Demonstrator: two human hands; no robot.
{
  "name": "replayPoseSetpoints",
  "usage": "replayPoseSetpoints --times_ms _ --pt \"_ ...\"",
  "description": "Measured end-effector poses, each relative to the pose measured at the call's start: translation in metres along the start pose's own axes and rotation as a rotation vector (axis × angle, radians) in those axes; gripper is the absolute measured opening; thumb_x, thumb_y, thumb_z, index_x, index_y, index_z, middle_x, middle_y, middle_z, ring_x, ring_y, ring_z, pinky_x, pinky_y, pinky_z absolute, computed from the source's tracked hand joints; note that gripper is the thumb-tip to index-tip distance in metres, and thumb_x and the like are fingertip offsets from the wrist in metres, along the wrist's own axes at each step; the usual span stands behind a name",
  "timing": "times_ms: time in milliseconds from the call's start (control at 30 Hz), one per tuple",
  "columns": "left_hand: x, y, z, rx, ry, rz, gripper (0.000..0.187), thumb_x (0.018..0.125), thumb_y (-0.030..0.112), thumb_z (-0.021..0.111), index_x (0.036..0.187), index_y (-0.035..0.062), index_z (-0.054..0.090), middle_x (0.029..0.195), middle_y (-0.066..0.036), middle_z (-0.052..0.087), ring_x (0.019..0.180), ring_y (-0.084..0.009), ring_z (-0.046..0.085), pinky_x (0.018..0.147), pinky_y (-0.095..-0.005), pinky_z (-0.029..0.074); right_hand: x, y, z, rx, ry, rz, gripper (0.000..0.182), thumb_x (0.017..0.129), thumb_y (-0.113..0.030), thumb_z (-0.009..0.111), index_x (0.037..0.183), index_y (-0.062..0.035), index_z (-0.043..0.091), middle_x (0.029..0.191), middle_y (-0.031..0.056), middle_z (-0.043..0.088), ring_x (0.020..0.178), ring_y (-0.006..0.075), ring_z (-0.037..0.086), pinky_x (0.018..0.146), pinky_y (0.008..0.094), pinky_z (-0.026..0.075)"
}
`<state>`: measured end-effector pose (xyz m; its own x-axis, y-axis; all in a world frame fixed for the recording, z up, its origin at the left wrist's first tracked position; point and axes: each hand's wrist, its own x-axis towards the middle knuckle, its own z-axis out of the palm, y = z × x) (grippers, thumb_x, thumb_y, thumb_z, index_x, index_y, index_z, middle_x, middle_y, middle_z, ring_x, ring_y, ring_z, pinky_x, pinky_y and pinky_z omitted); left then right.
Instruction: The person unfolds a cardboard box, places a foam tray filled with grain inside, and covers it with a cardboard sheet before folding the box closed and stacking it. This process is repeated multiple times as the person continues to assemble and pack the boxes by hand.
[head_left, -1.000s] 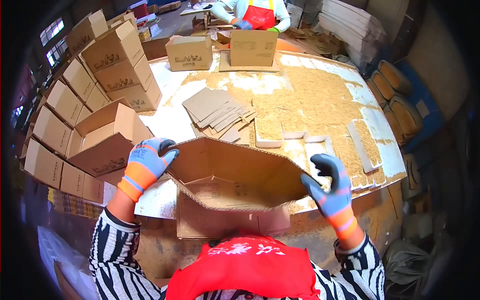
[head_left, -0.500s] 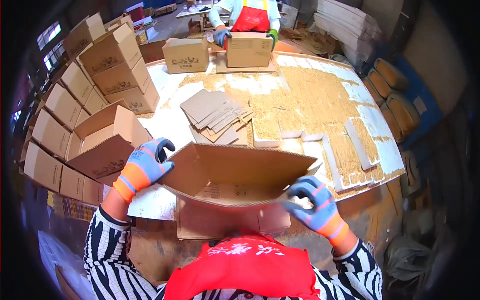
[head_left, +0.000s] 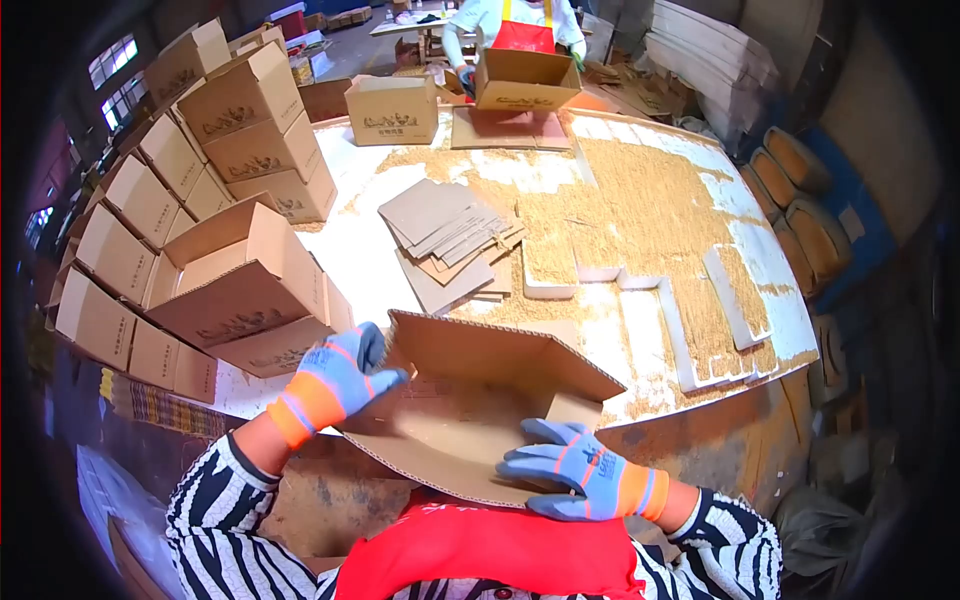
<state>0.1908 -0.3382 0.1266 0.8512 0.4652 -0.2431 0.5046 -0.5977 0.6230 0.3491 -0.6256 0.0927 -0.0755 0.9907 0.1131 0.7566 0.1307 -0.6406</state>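
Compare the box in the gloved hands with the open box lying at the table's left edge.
The box in hand is half folded, flaps loose, held by the left hand and pressed by the right hand. The open box is fully formed, lies tilted on its side and bears a dark print. Both are brown corrugated cardboard.

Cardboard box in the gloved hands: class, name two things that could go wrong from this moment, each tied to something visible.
1. The left hand grips only one corner of the cardboard box, so it might twist or slip.
2. The right hand presses a flap flat; pressed unevenly, it could crease or tear.
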Motion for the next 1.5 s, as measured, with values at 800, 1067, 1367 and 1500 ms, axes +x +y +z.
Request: replayPoseSetpoints --times_ms 800,1067,1367,1500 --pt "0.018 -0.009 0.049 0.112 0.604 0.195 0.074 0.081 0.028 0.068 0.138 -0.0017 0.033 0.134 -0.024 0.044 0.121 -0.0341 0.047 0.100 -0.0372 0.038 -0.025 0.017 0.009 0.080 0.290 0.223 0.047 0.087 -0.027 0.053 0.125 0.0003 0.051 0.117 0.0191 0.057 0.110 0.0336 0.053 0.094 0.0395 0.042" --pt "0.015 0.017 0.040 0.318 0.554 0.016 0.043 0.081 0.031 0.066 0.110 -0.0004 0.060 0.086 -0.022 0.066 0.079 -0.0335 0.065 0.074 -0.0396 0.051 -0.070 0.147 0.072 0.993 0.574 0.830 0.060 0.094 -0.023 0.050 0.145 -0.0064 0.022 0.142 0.0156 0.038 0.127 0.0282 0.041 0.103 0.0382 0.037" --pt "0.088 -0.161 0.116 -1.761 0.554 0.283 0.047 0.094 0.037 0.047 0.127 0.0032 0.050 0.110 -0.007 0.061 0.096 -0.0186 0.058 0.090 -0.0299 0.046 -0.002 0.082 -0.057 0.279 0.636 0.290 0.035 0.067 -0.009 0.076 0.095 -0.0049 0.055 0.094 0.0062 0.056 0.087 0.0202 0.058 0.071 0.0299 0.049" --pt "0.069 -0.214 0.144 -1.674 0.261 -0.059 0.081 0.088 0.066 0.033 0.138 0.0021 0.036 0.126 -0.010 0.051 0.112 -0.0219 0.050 0.100 -0.0338 0.038 -0.024 0.068 -0.005 -0.106 0.195 0.087 0.031 0.063 -0.013 0.075 0.089 -0.0081 0.058 0.090 0.0124 0.053 0.086 0.0317 0.054 0.075 0.0365 0.047"
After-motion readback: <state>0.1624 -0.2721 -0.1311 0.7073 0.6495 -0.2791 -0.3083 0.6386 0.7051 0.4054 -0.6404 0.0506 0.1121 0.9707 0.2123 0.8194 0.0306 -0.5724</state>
